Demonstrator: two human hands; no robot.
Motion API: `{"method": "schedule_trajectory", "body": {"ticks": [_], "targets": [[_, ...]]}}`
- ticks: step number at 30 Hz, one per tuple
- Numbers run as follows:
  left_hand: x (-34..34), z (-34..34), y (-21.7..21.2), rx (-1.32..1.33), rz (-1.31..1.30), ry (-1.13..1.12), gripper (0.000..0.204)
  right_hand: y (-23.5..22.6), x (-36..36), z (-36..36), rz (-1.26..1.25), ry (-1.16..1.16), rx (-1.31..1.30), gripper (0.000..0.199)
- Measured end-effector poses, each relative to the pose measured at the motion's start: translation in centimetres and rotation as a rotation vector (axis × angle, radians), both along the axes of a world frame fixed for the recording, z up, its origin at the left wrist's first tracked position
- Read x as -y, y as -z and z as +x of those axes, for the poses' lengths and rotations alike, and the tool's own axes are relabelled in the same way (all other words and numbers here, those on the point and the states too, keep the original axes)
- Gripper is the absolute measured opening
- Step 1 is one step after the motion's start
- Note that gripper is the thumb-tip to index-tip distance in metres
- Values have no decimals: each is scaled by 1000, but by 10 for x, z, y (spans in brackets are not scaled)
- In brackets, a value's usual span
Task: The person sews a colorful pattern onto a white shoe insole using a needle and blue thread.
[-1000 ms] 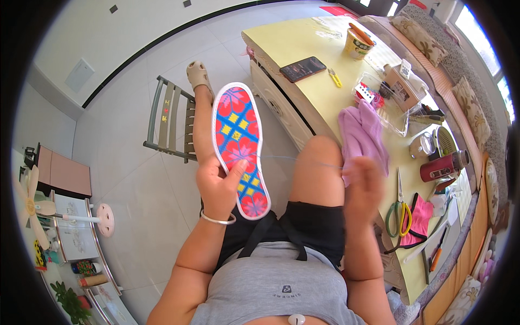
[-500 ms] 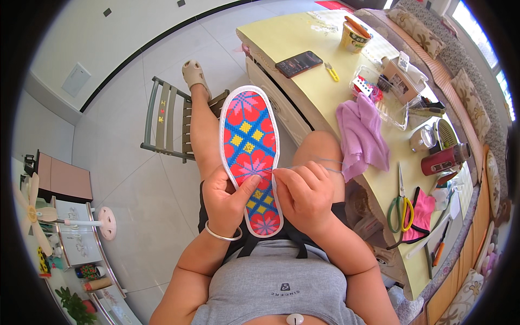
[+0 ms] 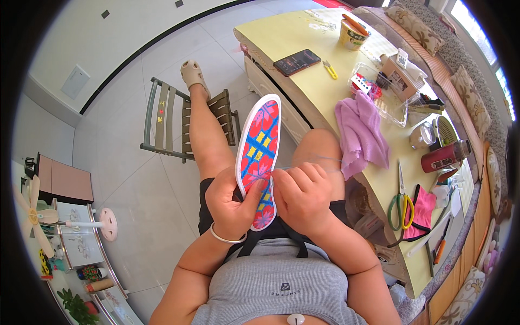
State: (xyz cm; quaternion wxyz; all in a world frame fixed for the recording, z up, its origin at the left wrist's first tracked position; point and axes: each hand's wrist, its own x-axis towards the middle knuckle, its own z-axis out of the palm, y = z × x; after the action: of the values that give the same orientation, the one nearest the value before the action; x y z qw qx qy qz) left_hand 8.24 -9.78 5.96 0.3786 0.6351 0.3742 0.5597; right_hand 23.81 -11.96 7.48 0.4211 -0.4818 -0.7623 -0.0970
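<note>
An embroidered insole (image 3: pixel 260 146), red with blue, yellow and pink flower patterns and a white edge, stands upright over my lap. My left hand (image 3: pixel 233 203), with a silver bangle on the wrist, grips its lower half from behind. My right hand (image 3: pixel 303 192) rests against the insole's right edge, fingers pinched together at the stitching. A thin pale thread (image 3: pixel 325 160) runs from those fingers toward the right. Any needle is too small to make out.
A yellow table (image 3: pixel 303 49) on my right carries a purple cloth (image 3: pixel 360 132), green-handled scissors (image 3: pixel 401 203), a black phone (image 3: pixel 296 61), a paper cup (image 3: pixel 351 32), a clear box (image 3: pixel 379 89) and a red flask (image 3: pixel 447 157). A small slatted stool (image 3: pixel 168 122) stands on the tiled floor.
My right hand came in from the knee to the insole's edge and pinched there. The insole dropped lower and tilted, and the view shifted downward.
</note>
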Motion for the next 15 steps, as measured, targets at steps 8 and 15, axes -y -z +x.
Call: {"method": "schedule_trajectory", "body": {"ticks": [8, 15], "targets": [[-4, 2, 4, 30, -17, -7, 14, 7, 1, -2, -19, 36, -122, 14], [-4, 1, 5, 105, -62, 48, 15, 7, 0, -1, -59, -26, -210, 10]]}}
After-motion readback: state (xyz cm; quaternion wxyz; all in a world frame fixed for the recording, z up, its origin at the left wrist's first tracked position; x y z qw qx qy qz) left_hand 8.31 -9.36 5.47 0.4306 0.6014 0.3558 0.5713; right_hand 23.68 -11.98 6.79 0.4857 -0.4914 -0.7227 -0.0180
